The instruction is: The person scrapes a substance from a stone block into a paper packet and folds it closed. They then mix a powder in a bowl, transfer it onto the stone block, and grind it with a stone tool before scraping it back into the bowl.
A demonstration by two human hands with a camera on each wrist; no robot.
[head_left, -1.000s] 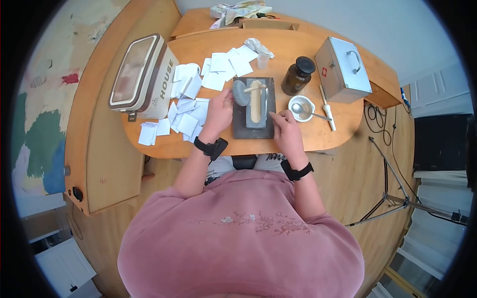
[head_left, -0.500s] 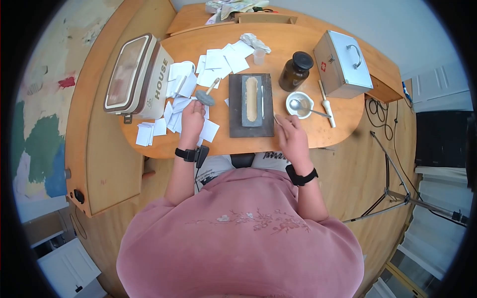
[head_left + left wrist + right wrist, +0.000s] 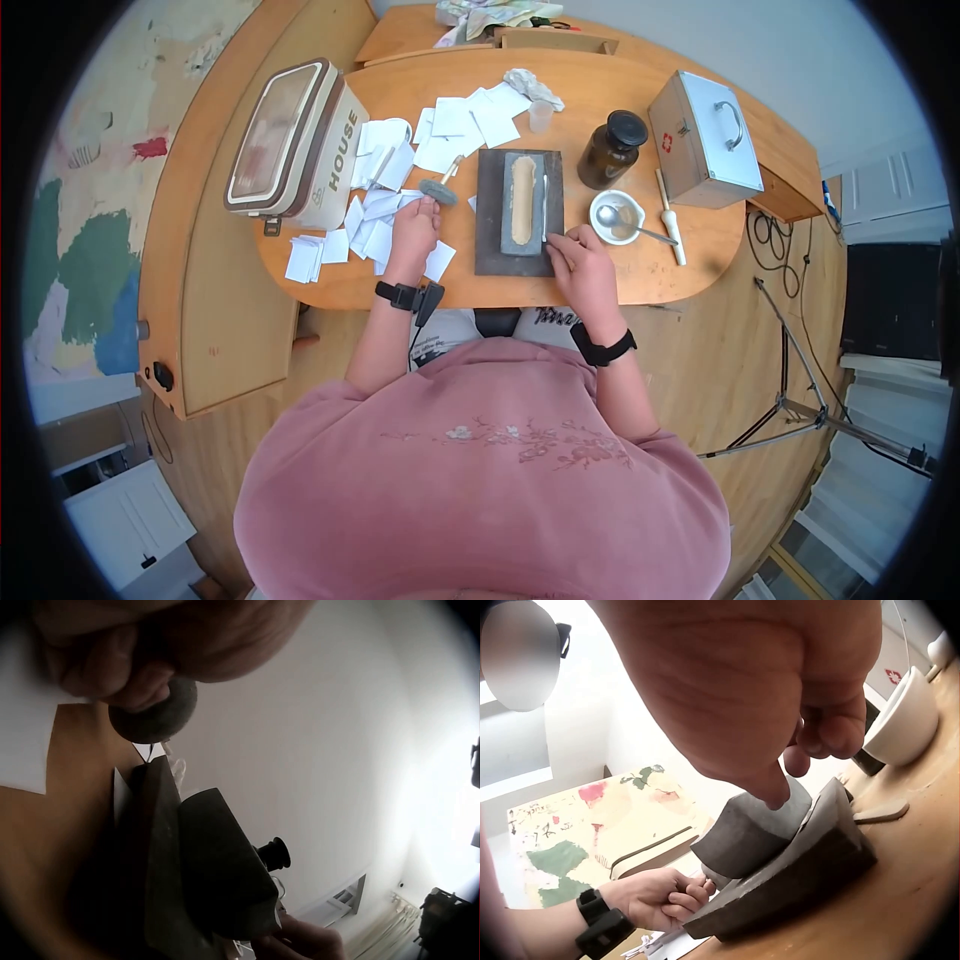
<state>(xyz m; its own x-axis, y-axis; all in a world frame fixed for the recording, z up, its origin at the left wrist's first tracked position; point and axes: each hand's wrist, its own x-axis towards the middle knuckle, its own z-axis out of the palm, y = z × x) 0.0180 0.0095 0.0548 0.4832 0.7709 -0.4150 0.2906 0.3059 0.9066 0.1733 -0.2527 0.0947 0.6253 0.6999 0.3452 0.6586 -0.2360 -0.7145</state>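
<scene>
My left hand [image 3: 412,240] grips a round grey stone wheel [image 3: 438,192] whose wooden handle points up and right, above the papers left of the dark board [image 3: 489,215]. On the board stands a long grey stone block [image 3: 509,240] with a pale hollow. A thin white stick [image 3: 545,200] lies along its right side. My right hand [image 3: 585,270] is at the block's near right corner. In the right wrist view, the thumb of this hand [image 3: 757,697] touches the block [image 3: 750,832], with the other fingers bent apart from it.
White papers [image 3: 380,245] spread between the board and a cream case [image 3: 325,185]. Right of the board are a brown jar [image 3: 608,165], a white bowl holding a spoon [image 3: 603,233], a white pestle-like tool [image 3: 671,228] and a silver box [image 3: 690,165]. A small cup [image 3: 541,117] stands behind.
My left hand has carried the stone wheel leftward off the block to above the papers. My right hand moved slightly away from the board, then came back to the block's corner.
</scene>
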